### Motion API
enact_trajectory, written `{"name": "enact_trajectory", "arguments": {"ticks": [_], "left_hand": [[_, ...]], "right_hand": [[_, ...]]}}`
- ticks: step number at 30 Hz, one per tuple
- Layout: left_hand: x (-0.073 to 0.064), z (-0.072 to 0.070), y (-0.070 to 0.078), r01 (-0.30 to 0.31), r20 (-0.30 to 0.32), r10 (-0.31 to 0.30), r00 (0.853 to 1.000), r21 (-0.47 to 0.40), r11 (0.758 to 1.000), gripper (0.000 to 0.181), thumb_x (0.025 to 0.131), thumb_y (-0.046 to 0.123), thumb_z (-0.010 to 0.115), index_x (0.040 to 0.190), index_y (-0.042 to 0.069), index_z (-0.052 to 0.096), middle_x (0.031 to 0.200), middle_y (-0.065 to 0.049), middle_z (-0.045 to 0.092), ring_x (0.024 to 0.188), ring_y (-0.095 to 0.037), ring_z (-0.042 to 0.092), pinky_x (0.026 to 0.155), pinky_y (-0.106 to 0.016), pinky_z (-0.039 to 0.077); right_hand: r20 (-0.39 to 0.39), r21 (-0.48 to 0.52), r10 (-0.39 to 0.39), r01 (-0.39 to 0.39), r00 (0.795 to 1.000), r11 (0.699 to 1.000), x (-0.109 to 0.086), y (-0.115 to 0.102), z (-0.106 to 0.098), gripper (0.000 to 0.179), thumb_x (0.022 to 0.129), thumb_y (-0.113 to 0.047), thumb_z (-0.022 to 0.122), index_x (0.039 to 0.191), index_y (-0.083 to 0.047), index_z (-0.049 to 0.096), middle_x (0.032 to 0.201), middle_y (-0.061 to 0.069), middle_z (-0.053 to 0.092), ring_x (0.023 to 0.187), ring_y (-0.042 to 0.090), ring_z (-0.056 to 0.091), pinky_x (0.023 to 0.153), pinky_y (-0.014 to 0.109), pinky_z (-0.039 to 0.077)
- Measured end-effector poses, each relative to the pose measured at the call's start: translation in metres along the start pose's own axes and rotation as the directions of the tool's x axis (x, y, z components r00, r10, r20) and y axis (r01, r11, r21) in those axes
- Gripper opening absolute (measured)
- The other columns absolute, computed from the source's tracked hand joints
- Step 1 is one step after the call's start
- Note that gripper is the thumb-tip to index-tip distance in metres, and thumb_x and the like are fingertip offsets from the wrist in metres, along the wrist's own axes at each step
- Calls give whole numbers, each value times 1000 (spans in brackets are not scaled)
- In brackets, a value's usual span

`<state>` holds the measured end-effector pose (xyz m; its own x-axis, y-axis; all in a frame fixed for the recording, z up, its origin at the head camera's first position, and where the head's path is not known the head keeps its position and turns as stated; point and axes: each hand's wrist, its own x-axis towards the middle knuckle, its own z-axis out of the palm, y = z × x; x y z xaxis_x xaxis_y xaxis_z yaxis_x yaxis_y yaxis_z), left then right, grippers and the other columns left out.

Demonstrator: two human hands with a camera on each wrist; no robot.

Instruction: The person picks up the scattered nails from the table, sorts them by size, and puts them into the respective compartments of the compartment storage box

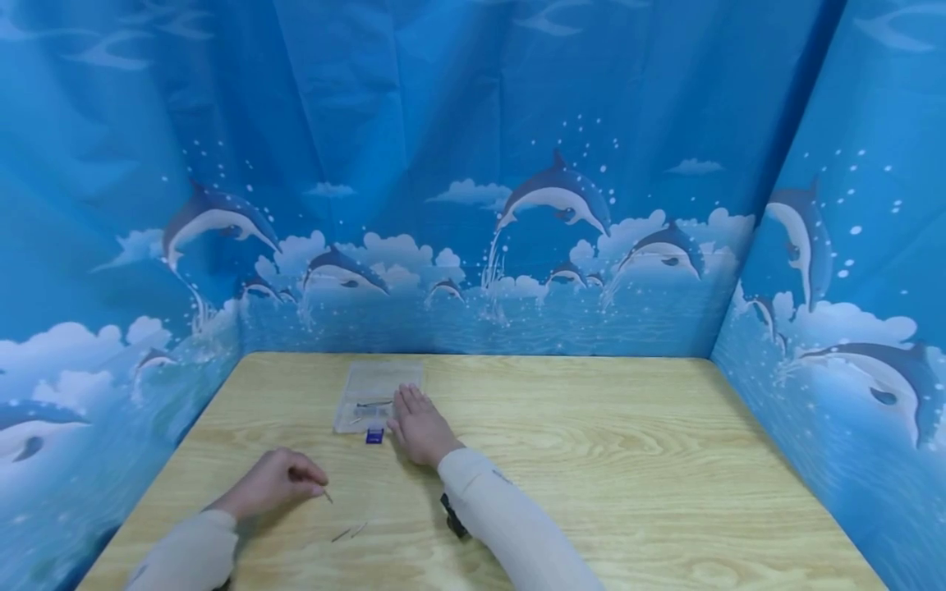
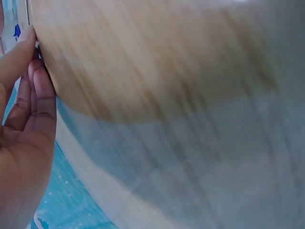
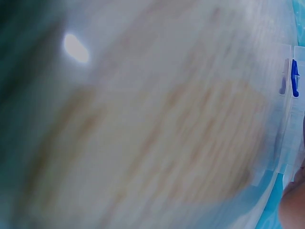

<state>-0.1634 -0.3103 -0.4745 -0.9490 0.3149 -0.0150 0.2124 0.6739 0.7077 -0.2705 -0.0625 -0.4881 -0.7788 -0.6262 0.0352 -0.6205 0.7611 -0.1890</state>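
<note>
My left hand [image 1: 275, 483] is low over the near left of the table, thumb and fingertips pinching a small thin metal piece [image 1: 328, 497]; its exact kind is too small to make out. In the left wrist view the thumb [image 2: 18, 55] meets the fingers at the left edge. My right hand [image 1: 423, 428], fingers straight, rests at the right side of a clear plastic case [image 1: 384, 373]. A blue latch [image 1: 374, 436] shows on the case's front. Inside, a dark thin tool [image 1: 374, 404] lies across the near half. Only part of the right hand [image 3: 293, 202] enters its wrist view.
Two thin metal pieces, one dark [image 1: 340, 534] and one lighter [image 1: 359, 529], lie on the wooden table [image 1: 628, 460] to the right of my left hand. Blue dolphin-print curtains [image 1: 458, 123] stand behind and along both sides. A black strap [image 1: 454, 517] sits under the right forearm.
</note>
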Motion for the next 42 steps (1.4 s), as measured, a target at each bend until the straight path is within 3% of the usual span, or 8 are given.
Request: {"name": "enact_trajectory", "arguments": {"ticks": [7, 21, 30, 36, 42], "left_hand": [[1, 1, 3, 60, -12, -60, 998, 8, 998, 9, 76, 13, 77, 84, 11, 73, 82, 2, 71, 72, -5, 59, 65, -20, 49], [-1, 3, -1, -12, -20, 12, 1000, -11, 1000, 19, 77, 16, 77, 94, 6, 73, 90, -4, 73, 76, -2, 62, 67, -20, 51], [-1, 8, 5, 23, -42, -23, 999, 11, 1000, 10, 77, 16, 77, 86, 13, 74, 83, 3, 70, 74, -3, 59, 66, -20, 49], [0, 9, 7, 46, -28, -46, 999, -12, 999, 15, 77, 16, 77, 91, 10, 73, 82, 3, 70, 70, -3, 58, 62, -21, 49], [0, 10, 5, 21, -13, -21, 1000, -9, 1000, 13, 79, 17, 76, 91, 12, 73, 85, 4, 70, 73, -3, 59, 64, -20, 49]], "right_hand": [[-8, -9, -8, 8, 1000, 1000, -1, 0, -1, 56, 106, -37, 26, 151, -5, 21, 159, 11, 18, 147, 24, 13, 119, 35, 13], [-10, -4, -10, 10, 1000, 1000, 2, 1, 2, 56, 105, -37, 27, 151, -5, 21, 159, 10, 17, 147, 24, 13, 119, 35, 13], [-2, -11, -8, 8, 1000, 1000, 2, 1, 2, 56, 106, -37, 26, 151, -5, 20, 159, 11, 17, 147, 24, 12, 119, 35, 12], [-4, -15, -8, 8, 1000, 1000, 1, 1, 1, 56, 106, -37, 26, 151, -5, 20, 159, 11, 18, 147, 24, 12, 119, 35, 13], [-4, -11, -4, 4, 1000, 1000, 1, 0, 2, 56, 106, -37, 25, 151, -5, 19, 159, 10, 17, 147, 24, 12, 119, 35, 12]]}}
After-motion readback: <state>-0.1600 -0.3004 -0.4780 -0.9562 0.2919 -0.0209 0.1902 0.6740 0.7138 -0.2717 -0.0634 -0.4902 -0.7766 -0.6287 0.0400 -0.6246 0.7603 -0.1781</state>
